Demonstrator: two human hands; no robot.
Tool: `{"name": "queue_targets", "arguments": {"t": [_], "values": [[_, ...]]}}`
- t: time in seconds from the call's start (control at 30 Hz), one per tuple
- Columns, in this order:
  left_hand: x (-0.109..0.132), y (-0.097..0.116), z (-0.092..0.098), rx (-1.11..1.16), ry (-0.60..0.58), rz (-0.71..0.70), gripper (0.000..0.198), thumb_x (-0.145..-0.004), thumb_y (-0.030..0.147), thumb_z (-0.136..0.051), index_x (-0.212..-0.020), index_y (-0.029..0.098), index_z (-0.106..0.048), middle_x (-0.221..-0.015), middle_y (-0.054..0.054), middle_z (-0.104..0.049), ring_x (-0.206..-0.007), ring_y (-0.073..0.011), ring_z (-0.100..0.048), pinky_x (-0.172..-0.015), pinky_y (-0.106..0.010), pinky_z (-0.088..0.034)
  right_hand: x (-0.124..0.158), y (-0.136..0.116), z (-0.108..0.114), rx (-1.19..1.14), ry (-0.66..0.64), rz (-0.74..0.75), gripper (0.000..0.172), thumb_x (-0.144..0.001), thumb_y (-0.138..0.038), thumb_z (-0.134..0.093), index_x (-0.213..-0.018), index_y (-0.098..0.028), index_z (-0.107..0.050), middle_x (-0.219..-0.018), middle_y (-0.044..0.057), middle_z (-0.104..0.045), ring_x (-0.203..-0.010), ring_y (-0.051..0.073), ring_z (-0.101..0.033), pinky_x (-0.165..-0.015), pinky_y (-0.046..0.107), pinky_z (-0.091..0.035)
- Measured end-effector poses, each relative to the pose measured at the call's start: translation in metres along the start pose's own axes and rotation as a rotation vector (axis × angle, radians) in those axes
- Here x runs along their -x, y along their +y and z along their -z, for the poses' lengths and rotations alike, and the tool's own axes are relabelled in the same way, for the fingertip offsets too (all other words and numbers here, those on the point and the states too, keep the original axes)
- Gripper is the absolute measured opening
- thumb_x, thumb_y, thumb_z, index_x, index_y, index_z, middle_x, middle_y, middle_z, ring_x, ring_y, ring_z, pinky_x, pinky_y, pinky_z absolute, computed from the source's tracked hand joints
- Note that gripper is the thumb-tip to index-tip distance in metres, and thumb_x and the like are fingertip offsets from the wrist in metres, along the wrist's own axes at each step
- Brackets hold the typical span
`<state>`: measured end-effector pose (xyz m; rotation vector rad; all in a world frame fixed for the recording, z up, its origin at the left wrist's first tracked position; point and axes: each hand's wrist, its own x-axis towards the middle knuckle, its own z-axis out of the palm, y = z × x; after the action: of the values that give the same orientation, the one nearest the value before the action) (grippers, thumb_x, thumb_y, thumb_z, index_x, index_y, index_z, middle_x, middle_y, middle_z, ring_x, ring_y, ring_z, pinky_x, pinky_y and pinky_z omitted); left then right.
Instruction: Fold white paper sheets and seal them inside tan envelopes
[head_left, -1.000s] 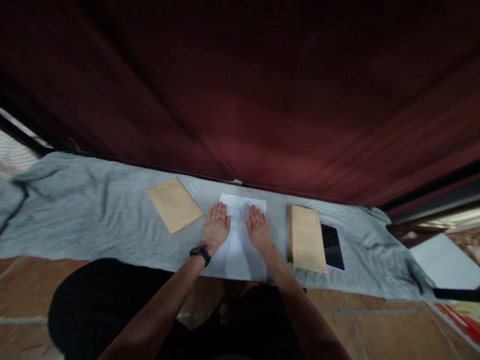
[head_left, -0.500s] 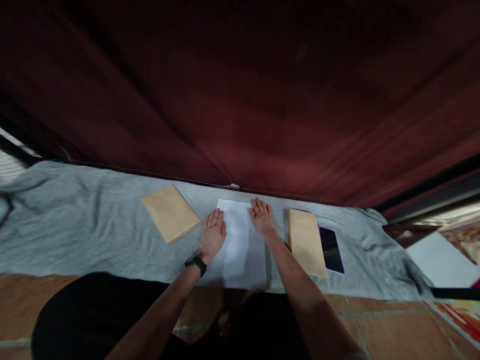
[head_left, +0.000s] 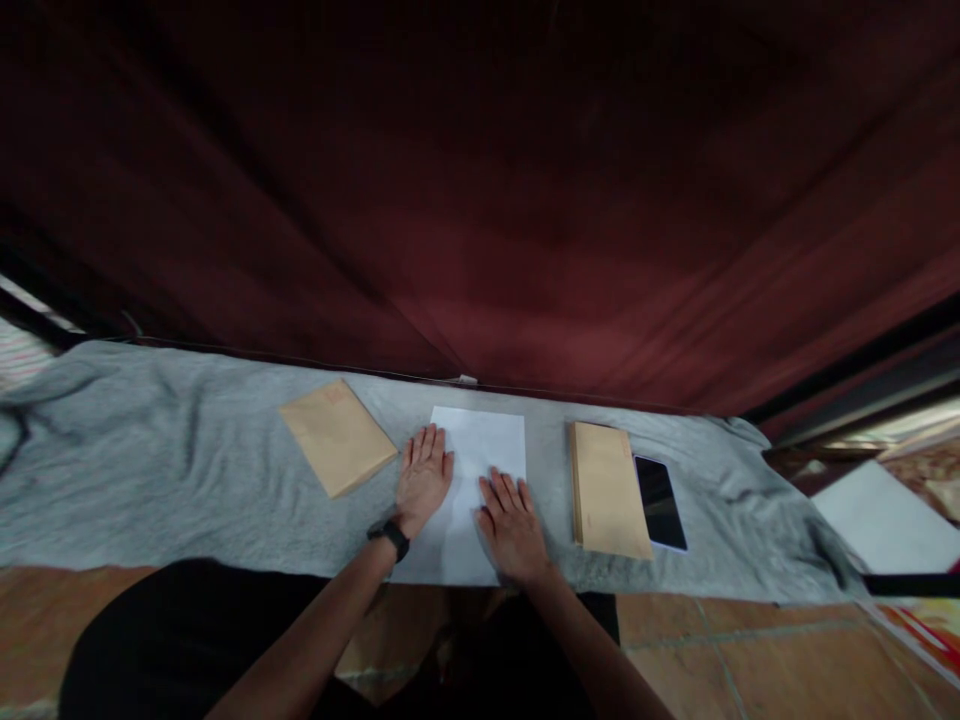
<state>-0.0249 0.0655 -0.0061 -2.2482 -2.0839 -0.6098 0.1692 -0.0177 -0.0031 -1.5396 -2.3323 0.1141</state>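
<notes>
A white sheet of paper [head_left: 480, 440] lies flat on the grey cloth in front of me. My left hand [head_left: 424, 478] rests palm down on the paper's left edge, fingers stretched out; a dark watch [head_left: 391, 537] is on that wrist. On the lower right part of the sheet lies my right hand [head_left: 513, 525], also flat with its fingers a little spread. To the left is a brown envelope [head_left: 339, 440], set at a slant. A stack of brown envelopes [head_left: 609, 490] lies to the right of my right hand.
Against the stack's right side lies a phone [head_left: 661, 503] with a dark screen. The grey cloth [head_left: 225, 470] covers a long narrow surface. A dark red fabric wall [head_left: 480, 250] rises behind it. White paper [head_left: 889, 520] lies at the far right, above the tiled floor [head_left: 795, 660].
My right hand has slid from the sheet's upper right edge down toward me, uncovering that corner. My left hand stays in nearly the same spot on the paper.
</notes>
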Motion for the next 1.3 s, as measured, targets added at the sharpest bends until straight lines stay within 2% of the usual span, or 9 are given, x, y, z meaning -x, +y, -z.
{"name": "queue_targets", "arguments": {"t": [0.1,0.2,0.33,0.47,0.63,0.83,1.07,1.17,1.3], "values": [[-0.010,0.018,-0.001,-0.020,-0.008,-0.061,0.057,-0.101,0.033,-0.035,-0.150,0.006,-0.043,-0.159,-0.019,-0.035,-0.152,-0.0334,-0.023,-0.122,-0.055,-0.020,-0.003,0.001,0.001,0.012,0.025,-0.004,0.050,-0.104,-0.035,-0.043,-0.152,-0.023,-0.042,-0.161,0.007,-0.036,-0.147,0.027,-0.036,-0.122,0.051,-0.023],[-0.021,0.037,-0.003,0.006,-0.096,-0.199,0.055,-0.101,0.035,-0.036,-0.152,0.013,-0.042,-0.161,-0.014,-0.035,-0.152,-0.0299,-0.026,-0.123,-0.051,-0.022,-0.005,0.000,0.000,0.021,0.033,-0.005,0.051,-0.102,-0.035,-0.045,-0.152,-0.022,-0.042,-0.159,0.008,-0.039,-0.147,0.027,-0.037,-0.122,0.051,-0.024],[-0.020,0.035,-0.003,-0.014,-0.125,-0.195,0.057,-0.102,0.041,-0.035,-0.149,0.013,-0.046,-0.158,-0.014,-0.040,-0.150,-0.0287,-0.031,-0.123,-0.049,-0.023,-0.004,0.001,-0.002,0.028,0.032,-0.003,0.050,-0.102,-0.035,-0.046,-0.151,-0.023,-0.044,-0.159,0.008,-0.040,-0.146,0.026,-0.037,-0.122,0.050,-0.025],[0.007,0.006,0.008,-0.033,-0.076,-0.161,0.058,-0.103,0.040,-0.030,-0.151,0.011,-0.043,-0.157,-0.014,-0.041,-0.149,-0.0267,-0.033,-0.123,-0.047,-0.024,-0.003,0.002,-0.001,0.033,0.029,0.001,0.050,-0.102,-0.035,-0.046,-0.151,-0.024,-0.044,-0.160,0.007,-0.038,-0.146,0.026,-0.037,-0.122,0.049,-0.024],[0.065,-0.029,0.032,-0.010,-0.084,-0.204,0.057,-0.103,0.042,-0.032,-0.150,0.011,-0.045,-0.156,-0.014,-0.043,-0.147,-0.0263,-0.036,-0.122,-0.045,-0.029,-0.003,0.001,0.000,0.025,0.012,-0.019,0.050,-0.103,-0.036,-0.043,-0.152,-0.022,-0.043,-0.160,0.008,-0.038,-0.146,0.027,-0.038,-0.122,0.050,-0.023],[0.122,-0.025,0.063,0.014,-0.141,-0.423,0.056,-0.101,0.048,-0.044,-0.151,0.022,-0.044,-0.158,-0.010,-0.041,-0.149,-0.0266,-0.034,-0.123,-0.052,-0.022,0.001,0.001,0.004,-0.003,-0.011,-0.019,0.048,-0.105,-0.033,-0.039,-0.150,-0.018,-0.045,-0.157,0.009,-0.042,-0.147,0.024,-0.037,-0.123,0.046,-0.023],[0.137,0.006,0.065,0.019,-0.194,-0.484,0.059,-0.096,0.043,-0.058,-0.152,0.032,-0.041,-0.160,-0.008,-0.039,-0.150,-0.0292,-0.030,-0.123,-0.062,-0.010,0.018,-0.021,0.009,-0.063,-0.059,0.096,0.047,-0.104,-0.030,-0.041,-0.150,-0.018,-0.045,-0.158,0.009,-0.041,-0.147,0.023,-0.036,-0.123,0.048,-0.026],[0.135,0.005,0.064,0.004,-0.193,-0.489,0.054,-0.099,0.033,-0.053,-0.151,0.035,-0.041,-0.159,-0.004,-0.041,-0.150,-0.0257,-0.030,-0.124,-0.059,-0.011,0.034,-0.019,0.016,-0.073,-0.092,0.169,0.049,-0.104,-0.032,-0.043,-0.152,-0.020,-0.041,-0.158,0.008,-0.041,-0.147,0.022,-0.037,-0.124,0.050,-0.024],[0.133,-0.007,0.070,-0.010,-0.197,-0.506,0.057,-0.098,0.023,-0.049,-0.153,0.037,-0.037,-0.160,-0.001,-0.039,-0.151,-0.0218,-0.029,-0.125,-0.052,-0.016,0.058,0.004,0.033,-0.084,-0.122,0.235,0.054,-0.102,-0.036,-0.049,-0.153,-0.021,-0.039,-0.159,0.008,-0.040,-0.147,0.023,-0.037,-0.123,0.048,-0.026]]}}
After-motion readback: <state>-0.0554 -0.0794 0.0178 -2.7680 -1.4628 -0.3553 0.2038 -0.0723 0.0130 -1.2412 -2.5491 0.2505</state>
